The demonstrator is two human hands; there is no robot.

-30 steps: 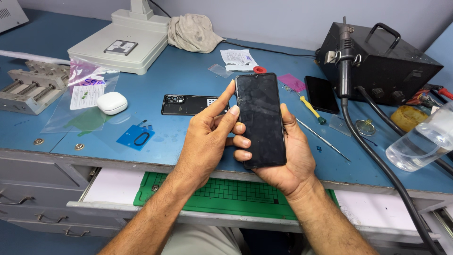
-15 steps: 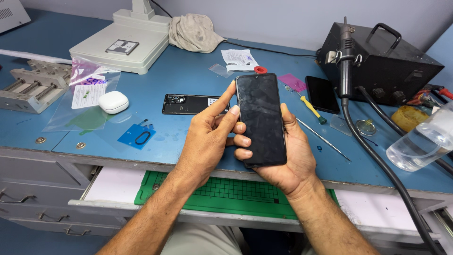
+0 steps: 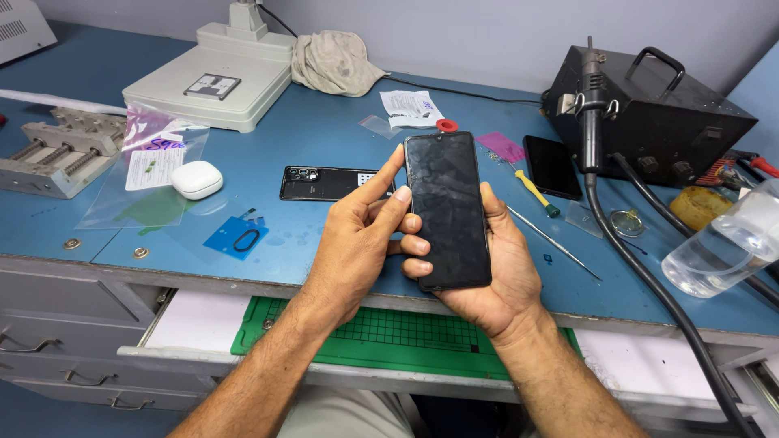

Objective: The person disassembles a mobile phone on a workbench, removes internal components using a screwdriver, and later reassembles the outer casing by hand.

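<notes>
1. Black glass is catching the light: a dark smartphone (image 3: 447,209) is being held face up above the front edge of the blue surface (image 3: 324,138), over a pulled-out drawer lined with a green cutting mat (image 3: 381,332).
2. Cradling it from behind is the right hand (image 3: 495,276), its grip grasping the phone along the right edge and the lower end, with fingertips curling round onto the left edge.
3. Pressing against the phone's left side is the left hand (image 3: 357,243), its grip closing on that edge with the forefinger stretching up toward the top corner and the thumb lying beside the glass.
4. Lying on the surface just behind the hands is another black phone back (image 3: 324,183), with a white earbud case (image 3: 197,179) and clear plastic bags further left.
5. Sitting to the right are a yellow-handled screwdriver (image 3: 538,193), a thin metal probe (image 3: 552,239), a black hot-air station (image 3: 649,113) with its thick hose (image 3: 649,276), and a clear plastic bottle (image 3: 722,251).
6. To my eye the risk is a slip: the phone is hanging in the air on edge pressure alone, so a loosening finger could be sending it down onto the drawer.
7. Hard pressing at the top corner could also be stressing the glass, I would judge.
</notes>
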